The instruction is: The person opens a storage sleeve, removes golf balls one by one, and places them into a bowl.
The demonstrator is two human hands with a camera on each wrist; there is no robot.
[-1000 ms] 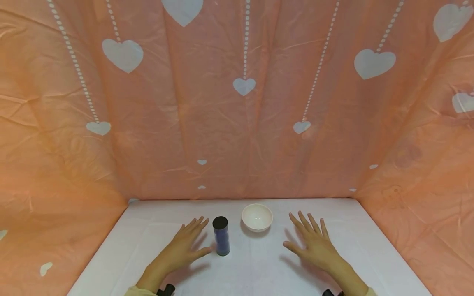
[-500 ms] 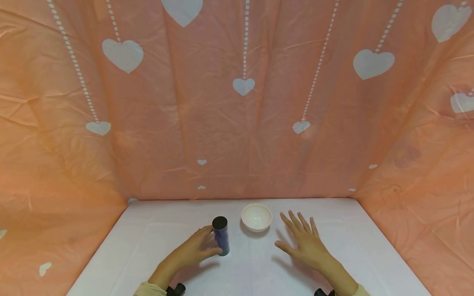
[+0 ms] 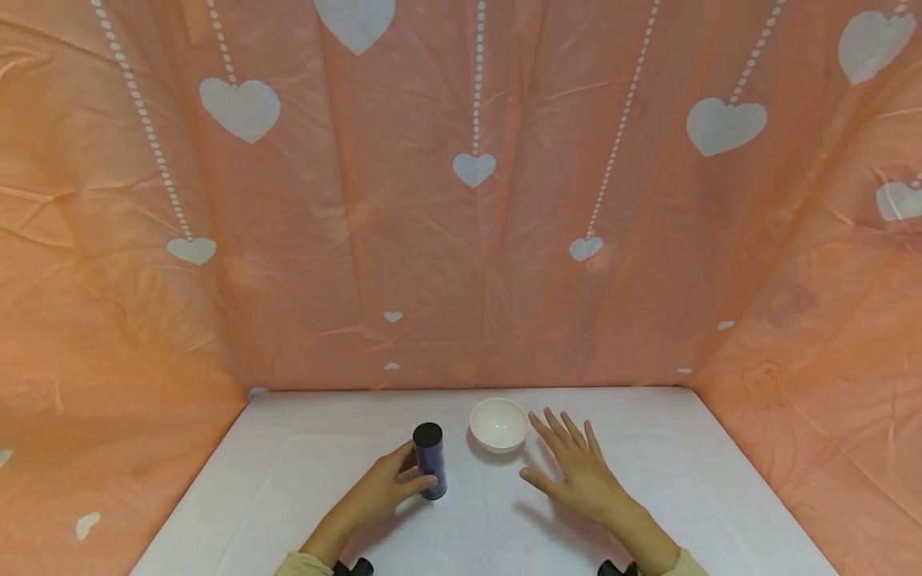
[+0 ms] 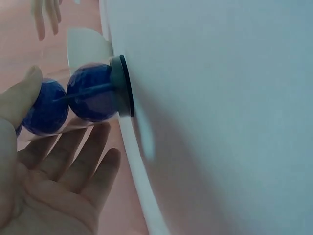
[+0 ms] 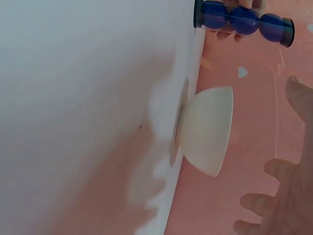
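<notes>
The left hand (image 3: 380, 490) is bent round the tube (image 3: 431, 462), with the thumb (image 4: 22, 98) on one side and fingers (image 4: 90, 152) on the other; how tight, I cannot tell. The tube stands up on the white table (image 3: 475, 532), left of the bowl (image 3: 499, 426), with blue balls (image 5: 243, 21) inside. The right hand (image 3: 585, 478) is spread wide, holding nothing, just beside the bowl.

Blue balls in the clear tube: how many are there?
3: the bottom ball, the middle ball and the top ball, stacked inside the clear tube; none look hidden.
</notes>
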